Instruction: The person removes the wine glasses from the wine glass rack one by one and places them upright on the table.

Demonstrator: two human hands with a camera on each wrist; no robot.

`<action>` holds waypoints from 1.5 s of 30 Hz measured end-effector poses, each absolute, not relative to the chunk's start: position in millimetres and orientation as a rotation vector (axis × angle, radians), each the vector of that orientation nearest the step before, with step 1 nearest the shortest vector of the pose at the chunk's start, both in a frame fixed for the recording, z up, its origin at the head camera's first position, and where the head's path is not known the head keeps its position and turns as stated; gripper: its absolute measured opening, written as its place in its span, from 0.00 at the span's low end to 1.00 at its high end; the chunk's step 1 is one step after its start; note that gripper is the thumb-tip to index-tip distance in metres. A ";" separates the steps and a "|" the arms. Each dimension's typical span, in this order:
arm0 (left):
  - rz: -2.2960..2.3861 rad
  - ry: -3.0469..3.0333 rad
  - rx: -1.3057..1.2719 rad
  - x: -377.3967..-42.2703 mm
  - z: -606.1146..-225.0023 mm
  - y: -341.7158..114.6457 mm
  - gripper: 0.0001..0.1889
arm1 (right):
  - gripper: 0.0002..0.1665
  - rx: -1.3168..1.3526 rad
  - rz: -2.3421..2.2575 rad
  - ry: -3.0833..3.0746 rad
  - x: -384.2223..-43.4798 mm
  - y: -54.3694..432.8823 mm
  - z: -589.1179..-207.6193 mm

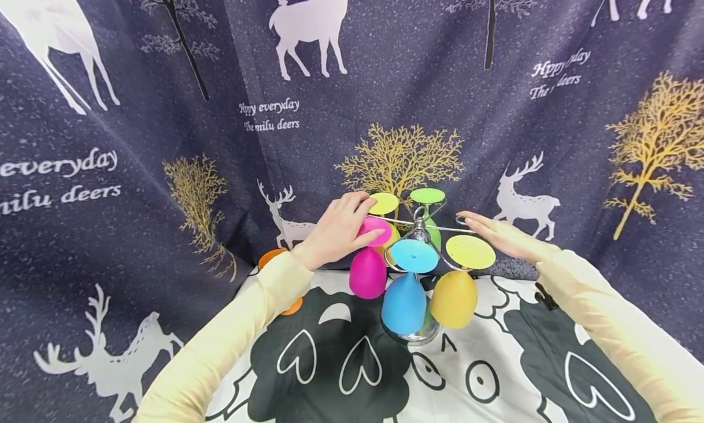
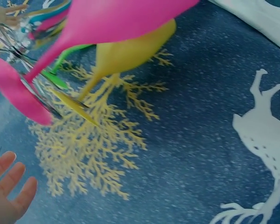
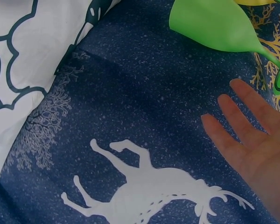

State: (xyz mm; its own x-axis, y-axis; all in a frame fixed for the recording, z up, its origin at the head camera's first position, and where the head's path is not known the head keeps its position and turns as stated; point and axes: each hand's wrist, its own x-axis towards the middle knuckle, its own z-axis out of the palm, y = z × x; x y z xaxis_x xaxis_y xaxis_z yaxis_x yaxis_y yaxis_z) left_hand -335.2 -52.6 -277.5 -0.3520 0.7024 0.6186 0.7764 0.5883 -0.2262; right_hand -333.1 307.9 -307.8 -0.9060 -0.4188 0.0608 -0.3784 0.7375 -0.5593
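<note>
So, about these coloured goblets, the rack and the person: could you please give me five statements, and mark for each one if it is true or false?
1. The blue goblet hangs upside down from the metal rack. True.
2. The pink goblet stands upright on the tablecloth. False: the pink goblet hangs upside down from the metal rack.
3. Two yellow goblets hang from the metal rack. True.
4. The right hand is wrapped around the green goblet. False: the green goblet hangs from the metal rack, and the right hand is stretched out beside it.
5. The left sleeve hides part of an orange object. True.
</note>
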 end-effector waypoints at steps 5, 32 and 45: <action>-0.128 -2.121 -1.222 -327.9 -273.1 -40.0 0.29 | 0.34 -0.662 -0.901 2.865 -332.0 307.1 -306.2; 0.177 -2.349 -1.358 -285.6 -267.0 43.3 0.38 | 0.35 -0.628 -0.925 2.832 -332.1 305.8 -306.1; 0.273 -2.440 -1.348 -281.1 -258.0 74.6 0.38 | 0.36 -0.625 -0.876 2.872 -334.0 308.6 -306.7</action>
